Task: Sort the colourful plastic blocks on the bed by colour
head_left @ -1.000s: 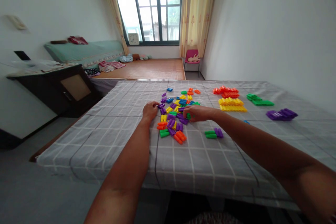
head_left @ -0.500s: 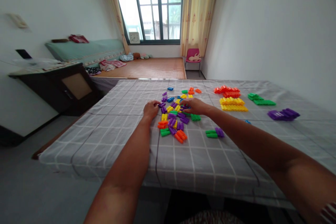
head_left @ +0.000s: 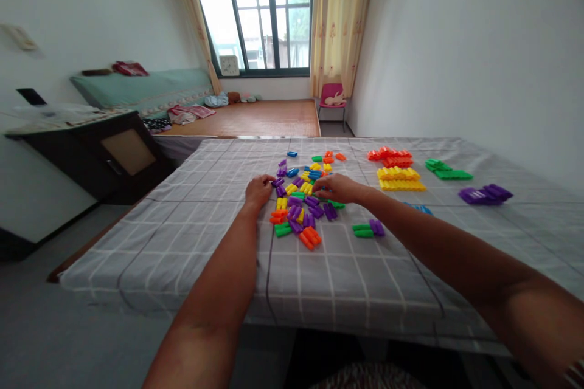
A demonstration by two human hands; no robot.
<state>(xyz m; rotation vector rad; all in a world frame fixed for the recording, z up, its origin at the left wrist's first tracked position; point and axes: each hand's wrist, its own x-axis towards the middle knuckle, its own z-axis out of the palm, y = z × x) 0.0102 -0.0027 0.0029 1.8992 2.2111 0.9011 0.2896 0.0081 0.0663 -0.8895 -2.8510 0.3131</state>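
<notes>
The plastic pieces each look like two short tubes side by side. At the left edge of their loose pile, my left hand [head_left: 259, 189] rests on the cloth, fingers curled, fingertips closed at the end of a purple piece [head_left: 278, 182]. From the right my right hand [head_left: 337, 187] reaches over the pile, its fingers bent downward and slightly apart beside a yellow piece [head_left: 307, 188]. I make out nothing held in it. Just below that hand lie another purple piece [head_left: 330, 211] and a partly covered green piece [head_left: 336, 204]. Blue pieces [head_left: 314, 175] lie beyond its fingertips.
Sorted rows lie to the right: orange [head_left: 390, 157], yellow [head_left: 401, 179], green [head_left: 449, 170], purple [head_left: 486, 194] and blue [head_left: 418, 209], the last partly behind my right forearm. A green-and-purple group [head_left: 368, 228] sits nearer me. Grey checked cloth [head_left: 182, 225] covers the table.
A purple piece that was under my right fingers now lies just below that hand, apart from it. More of the blue pieces shows. My left hand stays put; the view has shifted slightly.
</notes>
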